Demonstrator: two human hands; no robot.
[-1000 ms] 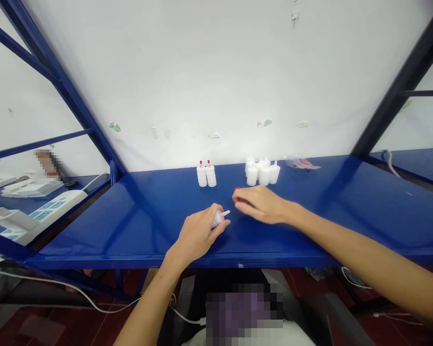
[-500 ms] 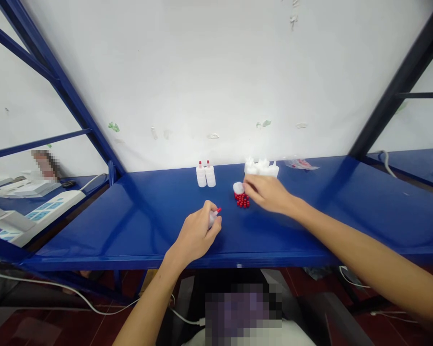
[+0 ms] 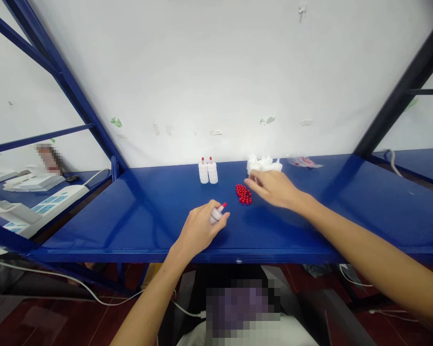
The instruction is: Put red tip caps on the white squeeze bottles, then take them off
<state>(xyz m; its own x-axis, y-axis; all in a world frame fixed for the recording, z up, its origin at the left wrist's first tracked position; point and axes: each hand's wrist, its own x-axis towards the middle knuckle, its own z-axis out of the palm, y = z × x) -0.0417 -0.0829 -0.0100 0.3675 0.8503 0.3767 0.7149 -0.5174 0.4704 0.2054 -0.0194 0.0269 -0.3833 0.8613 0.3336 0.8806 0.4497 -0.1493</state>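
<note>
My left hand [image 3: 202, 226] is closed around a small white squeeze bottle [image 3: 216, 216], whose red-tipped nozzle points up and to the right. My right hand [image 3: 272, 187] hovers with curled fingers just right of a pile of small red caps [image 3: 244, 194]. Whatever its fingers hold is mostly hidden by the hand. Right behind it stands a group of white bottles [image 3: 263, 164], partly covered by the fingers. Two white bottles with red tips [image 3: 208, 173] stand side by side farther left.
The blue table [image 3: 137, 211] runs up to a white wall. A clear plastic bag [image 3: 304, 161] with red bits lies at the back right. Blue frame posts [image 3: 75, 103] rise at both sides. Left of the frame lie a power strip [image 3: 54, 206] and white boxes [image 3: 36, 182].
My right hand has shifted slightly right, and the white object at its fingertips above the red caps no longer shows there. My left hand keeps its bottle. The view has shifted slightly.
</note>
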